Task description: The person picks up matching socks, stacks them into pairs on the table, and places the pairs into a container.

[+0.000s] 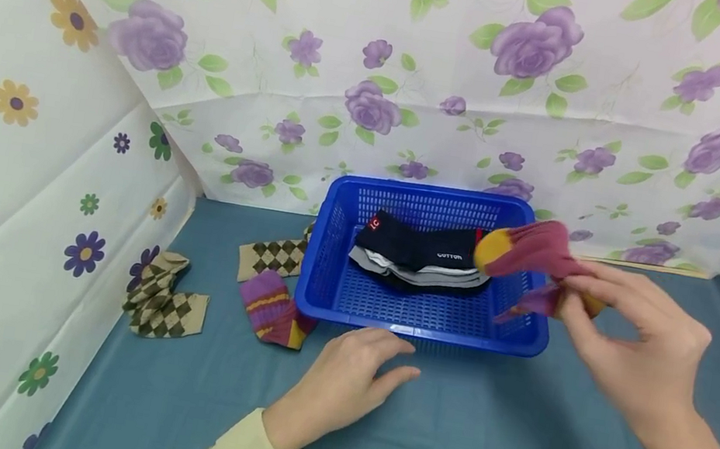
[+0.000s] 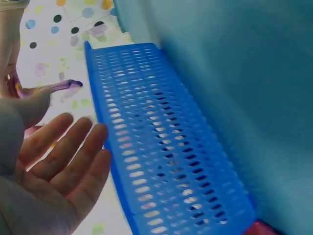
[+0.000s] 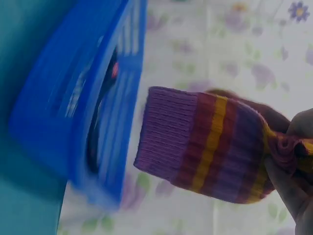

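My right hand (image 1: 648, 345) pinches a striped purple, red and yellow sock (image 1: 528, 251) above the right end of the blue basket (image 1: 420, 333). In the right wrist view the sock's ribbed purple cuff (image 3: 168, 132) hangs beside the basket rim, and thumb and fingers grip its bunched part. My left hand (image 1: 346, 379) is just in front of the basket's near side, holding nothing; the left wrist view shows its fingers (image 2: 73, 161) loosely extended beside the basket wall. Inside the basket lie folded dark socks (image 1: 416, 245) above white and grey ones (image 1: 395, 268).
Left of the basket lies another striped sock (image 1: 274, 311), with a tan argyle sock (image 1: 272, 256) behind it, partly hidden by the basket. Further left is a crumpled argyle sock (image 1: 167, 304). Flowered cloth walls (image 1: 324, 93) stand behind and left of the blue-green table (image 1: 198, 395).
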A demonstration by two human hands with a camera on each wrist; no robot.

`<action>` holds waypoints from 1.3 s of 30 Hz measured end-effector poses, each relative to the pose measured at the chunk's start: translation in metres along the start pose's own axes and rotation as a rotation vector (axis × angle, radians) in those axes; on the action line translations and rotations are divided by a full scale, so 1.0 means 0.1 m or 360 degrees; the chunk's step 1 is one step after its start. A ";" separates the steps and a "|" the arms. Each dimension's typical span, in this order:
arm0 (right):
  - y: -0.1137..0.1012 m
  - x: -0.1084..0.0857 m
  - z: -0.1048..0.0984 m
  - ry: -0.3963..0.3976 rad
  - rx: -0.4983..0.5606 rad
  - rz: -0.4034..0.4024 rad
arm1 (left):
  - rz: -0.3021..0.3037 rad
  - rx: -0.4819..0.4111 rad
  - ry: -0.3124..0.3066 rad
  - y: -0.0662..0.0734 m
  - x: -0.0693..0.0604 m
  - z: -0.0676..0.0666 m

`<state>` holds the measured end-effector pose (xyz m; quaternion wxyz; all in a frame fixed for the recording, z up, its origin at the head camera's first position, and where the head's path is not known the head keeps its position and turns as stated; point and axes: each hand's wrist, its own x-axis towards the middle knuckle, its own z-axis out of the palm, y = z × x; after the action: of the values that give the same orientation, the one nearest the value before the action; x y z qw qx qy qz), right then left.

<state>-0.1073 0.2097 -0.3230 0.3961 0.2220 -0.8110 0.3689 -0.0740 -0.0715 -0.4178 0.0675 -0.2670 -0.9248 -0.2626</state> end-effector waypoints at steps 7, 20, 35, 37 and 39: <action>-0.38 -0.04 0.17 -0.0227 0.0646 -0.0174 | -0.0004 -0.0155 0.0231 0.15 0.11 -0.07; -0.34 -0.47 0.49 -0.0749 0.0425 0.0370 | 0.0121 -0.0418 0.0435 0.28 0.19 -0.10; -0.38 -0.44 0.57 -0.0800 0.0522 0.0450 | 0.0110 -0.0779 0.0305 0.33 0.21 -0.08; -0.41 -0.41 0.56 -0.0875 0.0659 0.0451 | 0.0077 -0.0811 0.0251 0.34 0.24 -0.07; -0.45 -0.39 0.55 -0.0883 0.0761 0.0402 | 0.0071 -0.0785 0.0207 0.34 0.25 -0.06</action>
<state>-0.0817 0.1412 -0.3580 0.0501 0.2977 -0.7995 0.5193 -0.0773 -0.0381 -0.3908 0.0656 -0.2783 -0.8204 -0.4952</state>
